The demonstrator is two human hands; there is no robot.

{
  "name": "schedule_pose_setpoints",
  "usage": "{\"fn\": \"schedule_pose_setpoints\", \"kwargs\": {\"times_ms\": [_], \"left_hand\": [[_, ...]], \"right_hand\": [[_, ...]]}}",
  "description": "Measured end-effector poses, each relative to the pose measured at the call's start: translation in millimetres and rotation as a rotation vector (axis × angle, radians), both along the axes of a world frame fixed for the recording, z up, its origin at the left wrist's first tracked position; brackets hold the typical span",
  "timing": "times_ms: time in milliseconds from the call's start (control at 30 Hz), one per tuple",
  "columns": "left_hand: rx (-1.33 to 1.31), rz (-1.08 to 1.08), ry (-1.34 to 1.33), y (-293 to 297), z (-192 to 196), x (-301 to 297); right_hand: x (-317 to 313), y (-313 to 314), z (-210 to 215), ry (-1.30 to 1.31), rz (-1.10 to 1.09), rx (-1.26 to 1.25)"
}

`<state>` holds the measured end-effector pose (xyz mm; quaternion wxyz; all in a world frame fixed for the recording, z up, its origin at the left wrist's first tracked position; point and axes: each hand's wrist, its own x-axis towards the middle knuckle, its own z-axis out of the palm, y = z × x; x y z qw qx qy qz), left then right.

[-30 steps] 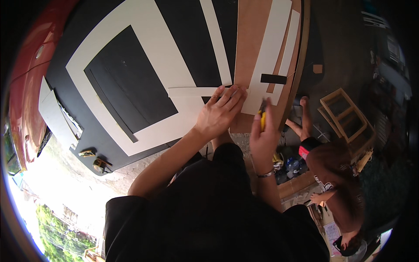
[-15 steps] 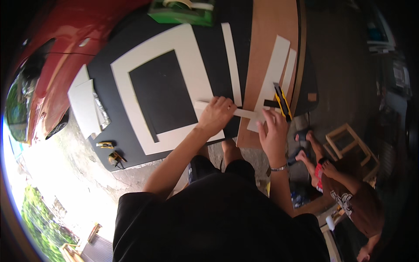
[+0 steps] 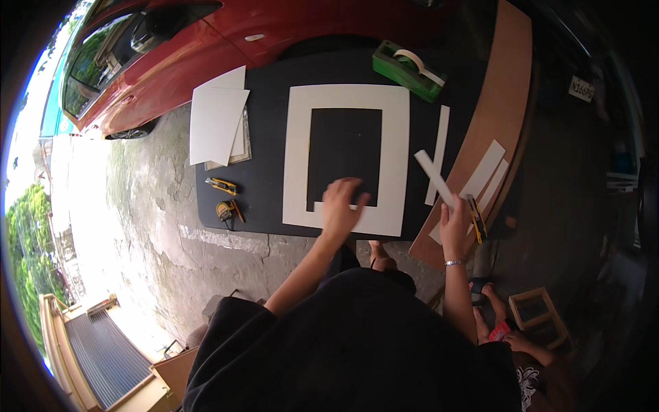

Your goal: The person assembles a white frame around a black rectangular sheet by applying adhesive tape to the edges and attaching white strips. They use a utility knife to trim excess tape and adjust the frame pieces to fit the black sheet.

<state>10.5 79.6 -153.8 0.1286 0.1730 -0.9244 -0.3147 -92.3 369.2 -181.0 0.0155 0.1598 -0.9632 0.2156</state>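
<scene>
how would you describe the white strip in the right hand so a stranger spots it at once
Start at the black tabletop by the red car. At its right edge the right hand lifts a narrow white strip. Unlike the other strips lying flat, it slants up off the surface.

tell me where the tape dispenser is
Head view: the tape dispenser sits at the black board's far right corner, beyond the white frame.

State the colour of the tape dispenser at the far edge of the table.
Green: the tape dispenser carries a pale roll, seen in the head view.
</scene>
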Motion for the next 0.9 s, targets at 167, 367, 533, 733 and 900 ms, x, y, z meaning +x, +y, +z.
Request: {"fn": "schedule_pose_setpoints", "kwargs": {"times_ms": [167,367,533,733,900], "left_hand": [[0.012,0.563,-0.098,-131.3,-77.3,84.3],[0.029,0.449,-0.140,-186.0,-95.3,40.1],[-0.017,0.471,-0.388,-177.0,-67.4,-6.2],[0.120,0.537,-0.441,-190.9,-69.0,-13.4],[0.257,0.552,-0.487,-208.8,-71.3,-17.5]], "right_hand": [[30.1,-74.8,0.8,-0.421,-0.042,-0.358],[83.6,-276.4,-38.7,-0.326,0.147,-0.286],[75.2,-381.4,-43.6,-0.250,-0.129,0.023],[76.3,-411.9,-46.9,-0.355,-0.331,0.042],[77.1,-426.2,-50.8,-0.410,-0.439,-0.010]]}}
